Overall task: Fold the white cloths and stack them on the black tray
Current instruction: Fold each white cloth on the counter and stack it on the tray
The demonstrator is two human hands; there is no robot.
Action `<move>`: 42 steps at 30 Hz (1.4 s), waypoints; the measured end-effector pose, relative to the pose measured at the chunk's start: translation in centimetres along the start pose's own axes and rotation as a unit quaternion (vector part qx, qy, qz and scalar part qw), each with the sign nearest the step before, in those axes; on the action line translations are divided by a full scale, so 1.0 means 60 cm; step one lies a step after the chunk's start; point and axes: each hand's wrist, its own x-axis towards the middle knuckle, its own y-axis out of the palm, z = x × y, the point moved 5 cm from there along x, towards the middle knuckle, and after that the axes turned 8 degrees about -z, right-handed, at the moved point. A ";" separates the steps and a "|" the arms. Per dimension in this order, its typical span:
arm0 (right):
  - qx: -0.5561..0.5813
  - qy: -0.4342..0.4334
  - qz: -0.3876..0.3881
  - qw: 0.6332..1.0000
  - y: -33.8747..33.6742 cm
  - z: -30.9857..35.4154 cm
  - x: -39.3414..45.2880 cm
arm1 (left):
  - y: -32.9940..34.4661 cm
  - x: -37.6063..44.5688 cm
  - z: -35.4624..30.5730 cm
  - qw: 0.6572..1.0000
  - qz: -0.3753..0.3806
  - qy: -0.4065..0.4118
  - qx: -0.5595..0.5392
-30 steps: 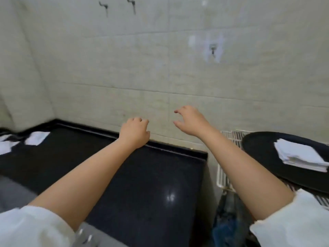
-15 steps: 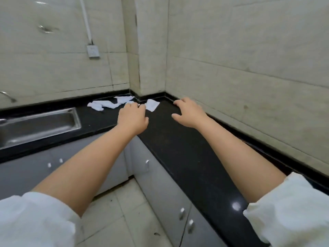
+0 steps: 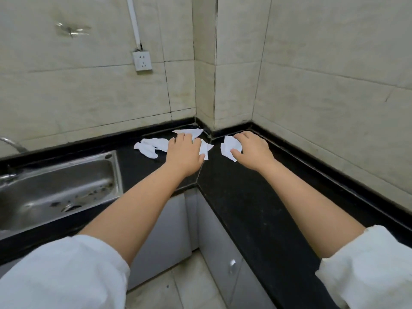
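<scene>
Currently both hands are down at the counter corner, centre of frame. My left hand [image 3: 184,153] lies palm-down over a crumpled white cloth [image 3: 204,148]; fingers look laid on the fabric, but whether they've pinched it I cannot tell. My right hand [image 3: 253,150] curls fingers and thumb onto a separate small white cloth [image 3: 228,147], just right of the counter seam, apparently gripping it. Two more rumpled white cloths sit nearby: one [image 3: 189,132] against the back wall, one [image 3: 150,147] left of the left hand, between it and the stainless steel sink [image 3: 58,186] at mid-left. All lie on the glossy black stone countertop [image 3: 256,208].

Black tray: not in view.

Handling, my judgement: cloths are thin, limp, v. light; no stiffness, will sag when lifted. Polished stone likely lets them slide. Best hold is at corners or an edge w/ a pinch, so each opens flat for folding. No breakage risk.
</scene>
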 end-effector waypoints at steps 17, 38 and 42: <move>-0.084 0.248 0.148 0.954 0.468 -0.169 0.364 | 0.488 0.446 0.084 0.968 0.173 0.158 -0.092; 0.007 0.080 0.072 0.994 0.487 -0.213 0.368 | 0.652 0.516 -0.026 0.935 0.193 0.209 -0.211; 0.073 0.151 0.043 0.985 0.395 -0.241 0.291 | 0.611 0.493 -0.082 0.884 0.248 0.317 -0.239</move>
